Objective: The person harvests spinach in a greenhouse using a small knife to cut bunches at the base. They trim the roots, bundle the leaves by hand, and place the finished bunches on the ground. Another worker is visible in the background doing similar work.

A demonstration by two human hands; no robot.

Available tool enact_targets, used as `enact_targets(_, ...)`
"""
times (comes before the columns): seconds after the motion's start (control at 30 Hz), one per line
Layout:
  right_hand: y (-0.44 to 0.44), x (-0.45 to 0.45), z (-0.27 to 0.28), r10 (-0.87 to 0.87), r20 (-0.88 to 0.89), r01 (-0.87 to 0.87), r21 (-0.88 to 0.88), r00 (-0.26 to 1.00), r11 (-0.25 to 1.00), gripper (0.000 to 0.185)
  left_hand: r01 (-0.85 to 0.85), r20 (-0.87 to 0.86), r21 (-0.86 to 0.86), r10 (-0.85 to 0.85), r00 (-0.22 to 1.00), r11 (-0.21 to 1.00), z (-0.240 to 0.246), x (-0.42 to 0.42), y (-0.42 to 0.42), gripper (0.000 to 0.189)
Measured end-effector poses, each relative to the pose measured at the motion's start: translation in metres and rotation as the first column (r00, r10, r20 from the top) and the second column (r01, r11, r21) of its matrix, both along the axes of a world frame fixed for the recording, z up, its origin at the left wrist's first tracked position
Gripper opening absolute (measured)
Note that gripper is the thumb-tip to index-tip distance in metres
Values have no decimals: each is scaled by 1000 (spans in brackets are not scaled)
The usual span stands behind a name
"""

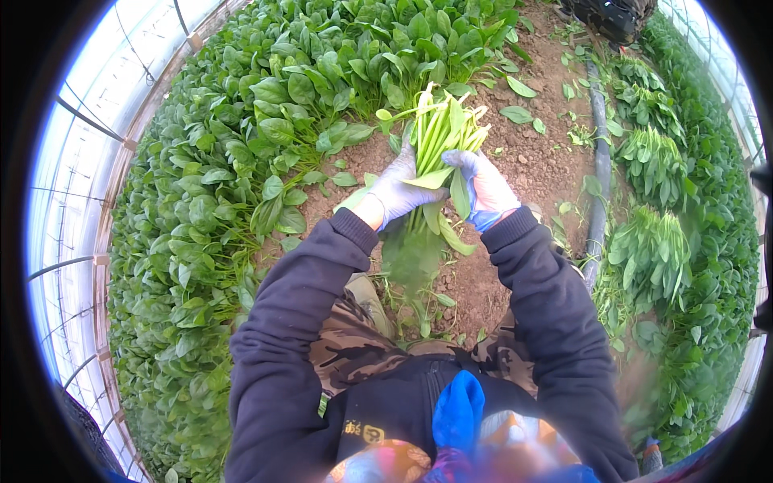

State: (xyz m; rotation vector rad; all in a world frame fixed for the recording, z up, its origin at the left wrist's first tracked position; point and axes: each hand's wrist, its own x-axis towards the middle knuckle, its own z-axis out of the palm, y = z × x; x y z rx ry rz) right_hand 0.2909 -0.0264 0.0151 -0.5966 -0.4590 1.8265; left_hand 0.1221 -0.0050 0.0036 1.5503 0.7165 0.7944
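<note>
A bunch of cut spinach [436, 136] is held in front of me, its pale stem ends pointing away and its leaves hanging towards my lap. Wrapped around its left side is my left hand [395, 187], in a thin light glove, with the thumb lying across the front. My right hand [486, 184], gloved too, touches the bunch's right side with thumb and fingers at the stems; whether it grips any stems is not certain. Loose leaves hang between both hands.
Dense standing spinach [272, 90] grows ahead and to the left. Loose leaves [517, 115] lie on bare brown soil [531, 157]. To the right run a grey hose [598, 163] and a row of laid spinach bunches [652, 247]. A dark camouflage-patterned object [610, 18] is at the top right.
</note>
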Motion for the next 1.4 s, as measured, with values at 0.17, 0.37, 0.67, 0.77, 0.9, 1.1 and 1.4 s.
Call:
enact_targets(0.17, 1, -4, -2, -5, 151, -13, 115, 989, 993, 53, 29, -71, -60, -33, 997, 998, 17, -4, 1, 105)
enact_targets(0.37, 1, -2, 2, -101, 60, 88, 195, 993, 977, 53, 90, -197, -12, -90, 976, 996, 48, -27, 2, 109)
enact_targets(0.67, 9, -5, 1, -290, 105, 241, 336, 951, 911, 55, -393, -114, 656, 599, 793, 645, 65, -11, -12, 17)
enact_targets(0.77, 10, -6, 2, -416, 293, 293, 383, 861, 876, 53, -389, -9, 784, 635, 772, 483, 72, 6, -16, 31)
enact_targets(0.9, 7, -13, 2, -528, 408, 333, 457, 745, 824, 57, -502, -36, 580, 636, 771, 642, 76, 25, -13, 28)
enact_targets(1.1, 10, -6, 1, -590, 536, 377, 460, 603, 804, 65, -554, 217, 378, 511, 832, 742, 60, 32, -18, 19)
enact_targets(1.4, 6, 4, 6, -595, 393, 432, 430, 700, 793, 65, -442, 220, -509, 608, 763, 739, 49, 17, -53, 18)
